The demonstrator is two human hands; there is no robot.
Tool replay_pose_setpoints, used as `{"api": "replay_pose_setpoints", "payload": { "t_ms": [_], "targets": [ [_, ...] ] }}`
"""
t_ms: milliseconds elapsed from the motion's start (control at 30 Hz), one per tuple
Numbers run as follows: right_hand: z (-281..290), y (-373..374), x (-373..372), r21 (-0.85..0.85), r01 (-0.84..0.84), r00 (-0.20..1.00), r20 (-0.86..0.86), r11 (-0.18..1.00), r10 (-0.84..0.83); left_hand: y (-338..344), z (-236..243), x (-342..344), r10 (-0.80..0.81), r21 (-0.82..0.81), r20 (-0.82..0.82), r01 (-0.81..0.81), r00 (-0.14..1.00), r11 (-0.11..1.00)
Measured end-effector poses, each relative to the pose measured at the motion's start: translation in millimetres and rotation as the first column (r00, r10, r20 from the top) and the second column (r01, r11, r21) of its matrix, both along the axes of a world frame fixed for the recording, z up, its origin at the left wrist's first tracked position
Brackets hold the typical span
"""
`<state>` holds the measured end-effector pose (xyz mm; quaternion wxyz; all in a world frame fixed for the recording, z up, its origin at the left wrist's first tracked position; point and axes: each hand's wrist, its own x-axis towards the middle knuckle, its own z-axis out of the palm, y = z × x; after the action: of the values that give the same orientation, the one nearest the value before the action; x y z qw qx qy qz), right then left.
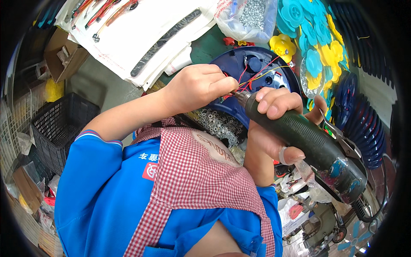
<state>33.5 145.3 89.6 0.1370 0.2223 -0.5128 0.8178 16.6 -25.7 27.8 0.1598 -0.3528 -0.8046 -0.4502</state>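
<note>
My right hand (276, 128) grips a dark green-black electric screwdriver (312, 150) with a cord at its back end and a metal lever along its side; a pale wrap circles my thumb. My left hand (201, 85) is closed at the driver's metal tip (242, 97), its fingertips on something small I cannot make out. Both are over a round dark blue plastic housing (280, 79) with red and yellow wires (265, 68) running across it. My left hand covers part of the housing. Small metal hardware (216, 126) lies below the housing.
White sheets (120, 51) with wire bundles (100, 15) lie back left, beside a bag of screws (252, 17). Cyan and yellow flower parts (314, 64) and stacked blue housings (359, 124) fill the right. A black crate (64, 118) and cardboard box (58, 45) stand left.
</note>
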Motion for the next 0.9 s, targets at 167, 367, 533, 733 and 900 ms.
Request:
{"api": "replay_pose_setpoints", "payload": {
  "t_ms": [167,367,533,733,900],
  "targets": [
    [-7.3,1.3,-2.3,0.117,-0.012,0.999,-0.043,0.993,0.017,-2.1,-4.5,6.0,0.033,-0.011,-0.017,-0.033,0.999,0.999],
    [-1.2,-6.5,-2.4,0.008,0.028,0.999,0.028,1.000,-0.028,-4.8,-4.4,2.0,0.007,0.016,-0.042,-0.006,0.999,1.000],
    [-15.9,-3.4,-1.8,0.054,0.020,1.000,0.011,0.998,-0.020,-8.1,-7.0,7.9,0.088,-0.024,0.012,-0.087,0.996,0.996],
    [-24.9,-17.7,-1.5,0.193,0.201,0.956,0.176,0.960,-0.235,-21.3,-1.4,9.5,0.181,-0.261,0.070,-0.157,0.981,0.952],
    [-32.9,-19.8,-3.0,0.164,0.168,0.959,0.203,0.972,-0.200,-17.6,-8.1,12.2,0.171,-0.212,0.164,-0.135,0.971,0.968]
  ]
}}
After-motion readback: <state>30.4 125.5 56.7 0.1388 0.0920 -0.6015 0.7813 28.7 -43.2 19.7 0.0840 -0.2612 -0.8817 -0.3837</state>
